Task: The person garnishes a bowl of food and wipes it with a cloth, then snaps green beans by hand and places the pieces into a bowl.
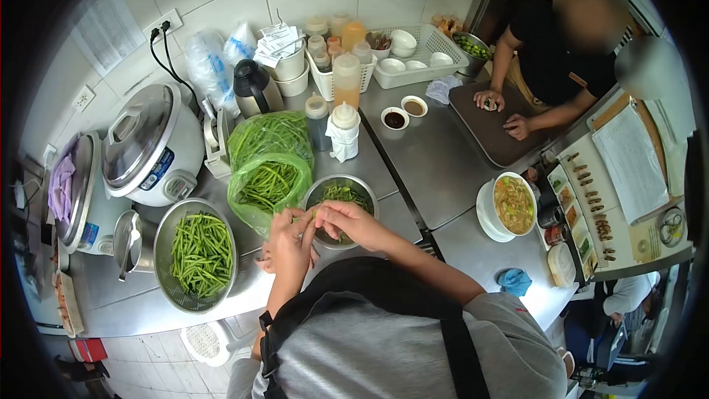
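Observation:
Both hands meet over the near left edge of a steel bowl point(371, 196) holding green bean pieces. My left hand point(289, 240) is closed, its fingertips pinching a green bean point(314, 214). Against them, my right hand point(347, 223) pinches the same bean; most of it is hidden by the fingers. Just behind the left hand stands an open green plastic bag point(269, 133) full of long green beans point(269, 183). To the left, a perforated steel colander point(165, 266) holds a heap of green beans point(201, 251).
Rice cookers point(151, 148) and a steel pitcher point(140, 240) line the left side. Squeeze bottles point(346, 80) stand behind the bowl. A soup bowl point(515, 207) sits at right. Across the counter, a person in black point(569, 52) rests both hands at a brown tray point(487, 129).

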### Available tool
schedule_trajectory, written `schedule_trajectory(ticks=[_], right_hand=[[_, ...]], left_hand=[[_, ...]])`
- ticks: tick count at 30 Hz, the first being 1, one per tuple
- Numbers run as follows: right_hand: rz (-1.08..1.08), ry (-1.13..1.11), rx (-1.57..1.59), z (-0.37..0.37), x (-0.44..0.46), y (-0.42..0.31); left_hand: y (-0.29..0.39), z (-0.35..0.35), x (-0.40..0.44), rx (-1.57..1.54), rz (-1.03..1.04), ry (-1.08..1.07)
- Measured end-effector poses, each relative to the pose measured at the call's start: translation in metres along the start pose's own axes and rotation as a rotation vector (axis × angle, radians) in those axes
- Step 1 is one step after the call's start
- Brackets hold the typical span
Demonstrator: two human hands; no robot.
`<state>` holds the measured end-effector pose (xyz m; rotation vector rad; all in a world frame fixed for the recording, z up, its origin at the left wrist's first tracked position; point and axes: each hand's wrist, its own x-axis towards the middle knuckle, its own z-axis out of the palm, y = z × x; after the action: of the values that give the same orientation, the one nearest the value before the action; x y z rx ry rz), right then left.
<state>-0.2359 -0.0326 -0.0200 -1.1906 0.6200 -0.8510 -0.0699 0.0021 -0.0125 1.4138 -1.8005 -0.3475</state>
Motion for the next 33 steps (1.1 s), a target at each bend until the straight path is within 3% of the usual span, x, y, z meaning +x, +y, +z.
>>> schedule_trajectory(ticks=[3,6,9,15,18,21,24,27,30,33], right_hand=[[0.129,0.044,0.289,0.002,-0.004,0.004],[0.076,0.084,-0.094,-0.005,-0.001,0.003],[-0.062,0.217,-0.776,-0.003,-0.003,-0.019],[-0.129,0.045,-0.925,-0.01,-0.005,-0.023],[-0.192,-0.023,-0.827,-0.015,-0.003,-0.01],[0.01,-0.034,-0.384,-0.014,-0.006,-0.008],[-0.021,-0.06,-0.046,-0.013,-0.005,0.004],[-0.007,0.034,0.209,-0.003,-0.003,0.008],[0.04,0.048,0.342,0.0,-0.003,0.007],[-0.031,0.019,0.176,-0.004,0.002,0.015]], left_hand=[[0.009,-0.005,0.002,0.022,-0.002,-0.003],[0.014,-0.011,0.006,0.129,0.05,-0.002],[0.01,-0.019,0.009,0.257,0.127,-0.071],[0.002,-0.024,0.014,0.294,0.19,-0.205],[-0.002,-0.026,0.011,0.156,0.146,-0.214],[-0.01,-0.02,0.003,-0.072,0.015,-0.21],[-0.008,-0.007,-0.004,-0.377,-0.168,-0.153],[0.0,0.003,-0.006,-0.468,-0.183,-0.019],[0.016,0.003,-0.005,-0.595,-0.314,0.012],[0.008,0.007,-0.007,-0.751,-0.412,0.08]])
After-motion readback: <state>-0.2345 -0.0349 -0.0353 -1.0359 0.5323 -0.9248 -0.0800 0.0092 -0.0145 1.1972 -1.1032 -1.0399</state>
